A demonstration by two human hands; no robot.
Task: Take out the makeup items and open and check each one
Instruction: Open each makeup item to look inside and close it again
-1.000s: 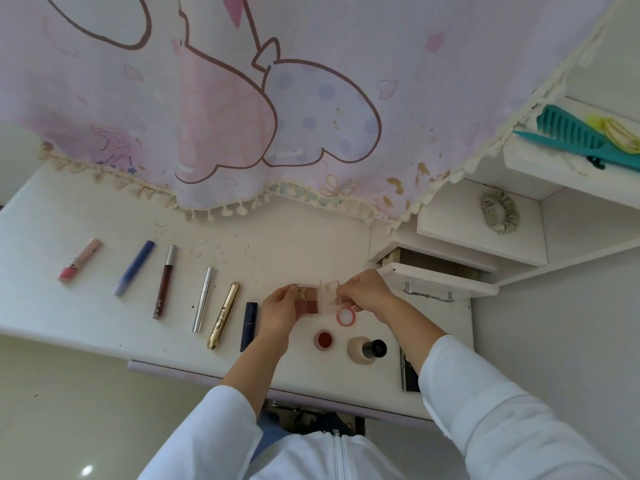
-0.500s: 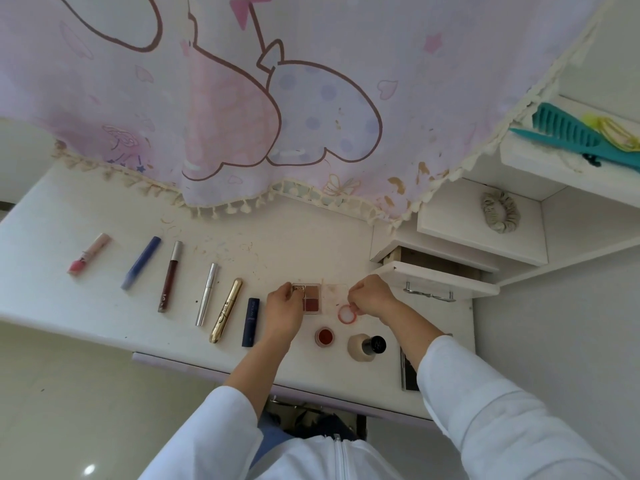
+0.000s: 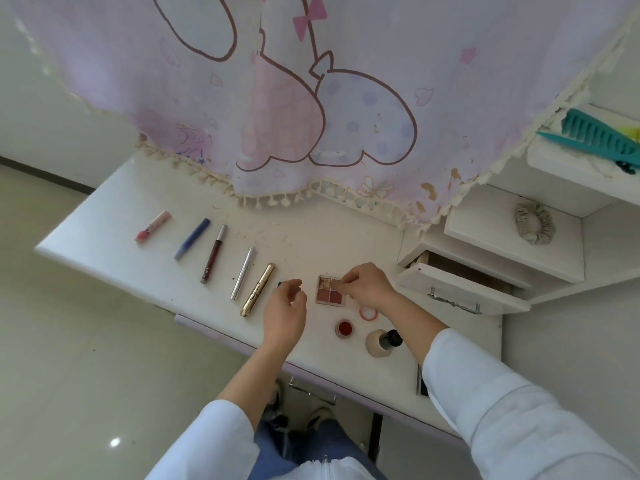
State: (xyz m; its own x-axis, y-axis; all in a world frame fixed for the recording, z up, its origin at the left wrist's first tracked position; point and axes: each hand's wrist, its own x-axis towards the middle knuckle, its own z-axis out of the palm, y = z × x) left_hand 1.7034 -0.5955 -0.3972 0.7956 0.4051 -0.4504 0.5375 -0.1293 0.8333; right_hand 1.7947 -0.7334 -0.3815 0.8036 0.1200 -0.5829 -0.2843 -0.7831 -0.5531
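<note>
Our right hand (image 3: 367, 285) pinches the palette (image 3: 328, 292) by its right edge, our left hand (image 3: 285, 306) hangs loosely curled and empty left of it, so, held one-handed, it could slip onto the open pot (image 3: 344, 328) beside it.

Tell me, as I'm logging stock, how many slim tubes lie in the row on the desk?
6. From the left: pink tube, blue tube, dark red tube, silver tube, gold tube, then a navy tube mostly hidden behind the left hand. More may hide beneath it.
</note>
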